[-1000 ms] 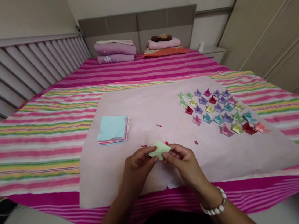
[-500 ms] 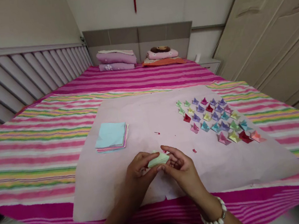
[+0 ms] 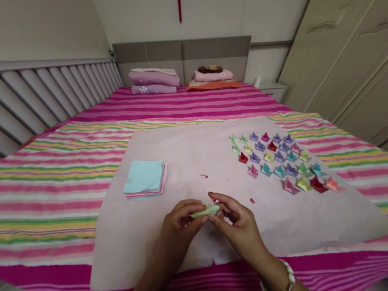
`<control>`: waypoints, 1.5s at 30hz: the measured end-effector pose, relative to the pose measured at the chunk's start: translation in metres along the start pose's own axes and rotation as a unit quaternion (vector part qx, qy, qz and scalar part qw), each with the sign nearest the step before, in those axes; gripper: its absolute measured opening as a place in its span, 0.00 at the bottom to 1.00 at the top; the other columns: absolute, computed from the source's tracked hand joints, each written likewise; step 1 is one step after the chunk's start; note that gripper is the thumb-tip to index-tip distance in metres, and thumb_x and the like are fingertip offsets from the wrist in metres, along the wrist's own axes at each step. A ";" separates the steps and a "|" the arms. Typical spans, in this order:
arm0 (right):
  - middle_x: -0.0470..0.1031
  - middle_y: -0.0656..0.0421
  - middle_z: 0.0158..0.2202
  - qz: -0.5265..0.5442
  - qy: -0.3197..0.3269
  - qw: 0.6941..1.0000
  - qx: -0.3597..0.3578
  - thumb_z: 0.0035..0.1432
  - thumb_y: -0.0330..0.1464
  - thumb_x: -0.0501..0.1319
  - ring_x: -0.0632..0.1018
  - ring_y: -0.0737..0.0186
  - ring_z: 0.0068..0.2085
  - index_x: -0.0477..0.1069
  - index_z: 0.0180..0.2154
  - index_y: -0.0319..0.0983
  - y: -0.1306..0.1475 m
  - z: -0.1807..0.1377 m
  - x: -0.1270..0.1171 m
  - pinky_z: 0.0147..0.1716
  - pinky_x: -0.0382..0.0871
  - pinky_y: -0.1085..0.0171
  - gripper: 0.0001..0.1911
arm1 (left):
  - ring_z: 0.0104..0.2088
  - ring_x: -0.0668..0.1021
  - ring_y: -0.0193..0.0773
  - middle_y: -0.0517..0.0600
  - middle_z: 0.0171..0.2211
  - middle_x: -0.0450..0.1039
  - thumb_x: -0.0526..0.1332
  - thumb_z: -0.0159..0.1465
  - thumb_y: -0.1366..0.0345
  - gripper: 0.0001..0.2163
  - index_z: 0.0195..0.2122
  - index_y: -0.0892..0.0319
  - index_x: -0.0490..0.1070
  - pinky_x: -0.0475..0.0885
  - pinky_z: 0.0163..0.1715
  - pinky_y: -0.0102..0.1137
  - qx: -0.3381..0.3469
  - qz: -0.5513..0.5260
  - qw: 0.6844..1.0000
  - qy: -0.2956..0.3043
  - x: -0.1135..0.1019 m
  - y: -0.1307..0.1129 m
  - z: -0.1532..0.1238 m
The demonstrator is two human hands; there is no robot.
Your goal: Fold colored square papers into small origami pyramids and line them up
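Between my two hands is a pale green folded paper [image 3: 206, 210], held above the near part of a large white sheet [image 3: 122, 252]. My left hand [image 3: 181, 222] pinches its left end between thumb and fingers. At the other end, my right hand [image 3: 233, 214] grips it with the thumb and bent fingers, its index finger raised; a white beaded bracelet is on that wrist. A stack of square papers [image 3: 145, 176], light blue on top, lies to the left. Several small folded paper boats [image 3: 278, 156] in many colours stand in rows to the right.
Small red scraps [image 3: 253, 201] and a thin red strip [image 3: 204, 176] lie on the sheet. The sheet covers a striped bedspread [image 3: 43, 205]. Folded purple bedding [image 3: 153, 77] and a pink pile [image 3: 213, 74] rest by the headboard [image 3: 216, 48]. A slatted rail [image 3: 46, 96] borders the left.
The folded paper has tipped so that it looks flatter and narrower, with both hands still on it. The camera view has tilted slightly upward.
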State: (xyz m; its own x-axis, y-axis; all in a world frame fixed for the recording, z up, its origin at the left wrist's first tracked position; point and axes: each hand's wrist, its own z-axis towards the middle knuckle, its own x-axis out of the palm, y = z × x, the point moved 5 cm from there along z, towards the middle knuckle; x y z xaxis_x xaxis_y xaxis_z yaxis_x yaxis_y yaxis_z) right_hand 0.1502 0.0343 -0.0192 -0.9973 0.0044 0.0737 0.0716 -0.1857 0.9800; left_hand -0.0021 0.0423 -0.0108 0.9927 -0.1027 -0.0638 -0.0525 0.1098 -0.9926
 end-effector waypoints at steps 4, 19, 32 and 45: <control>0.72 0.62 0.27 0.007 0.002 1.000 0.001 0.49 0.33 0.69 0.70 0.67 0.27 0.74 0.48 0.41 -0.001 0.000 0.002 0.28 0.67 0.66 0.22 | 0.40 0.78 0.40 0.52 0.37 0.78 0.66 0.55 0.65 0.05 0.32 0.57 0.80 0.75 0.38 0.31 0.037 0.010 0.999 0.004 -0.001 -0.003 -0.002; 0.71 0.57 0.36 -0.088 0.074 0.988 -0.103 0.53 0.32 0.67 0.71 0.64 0.32 0.78 0.37 0.43 0.023 0.007 -0.002 0.31 0.67 0.63 0.07 | 0.34 0.74 0.36 0.48 0.33 0.73 0.56 0.64 0.65 0.06 0.33 0.57 0.71 0.68 0.33 0.30 0.102 0.187 0.977 0.017 0.002 -0.020 -0.010; 0.74 0.58 0.30 -0.037 0.083 0.995 -0.050 0.56 0.34 0.65 0.73 0.60 0.34 0.74 0.29 0.41 0.021 0.008 -0.005 0.35 0.67 0.62 0.05 | 0.33 0.74 0.36 0.49 0.33 0.74 0.64 0.58 0.63 0.06 0.33 0.58 0.73 0.69 0.33 0.29 0.021 0.029 0.999 0.013 0.000 -0.012 -0.009; 0.75 0.58 0.31 -0.064 0.090 0.989 -0.103 0.52 0.31 0.68 0.75 0.59 0.36 0.76 0.32 0.42 0.029 0.006 0.001 0.39 0.69 0.59 0.04 | 0.33 0.75 0.36 0.48 0.29 0.77 0.67 0.56 0.64 0.05 0.31 0.58 0.79 0.69 0.36 0.30 -0.030 -0.034 0.999 0.026 -0.004 -0.007 -0.010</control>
State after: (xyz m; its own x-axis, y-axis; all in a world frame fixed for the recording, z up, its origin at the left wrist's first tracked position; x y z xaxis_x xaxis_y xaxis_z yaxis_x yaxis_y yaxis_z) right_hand 0.1516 0.0345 0.0108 -0.9863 -0.1301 -0.1010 -0.0426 -0.3907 0.9195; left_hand -0.0064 0.0319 -0.0052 0.9872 -0.1596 -0.0001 0.0065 0.0411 -0.9991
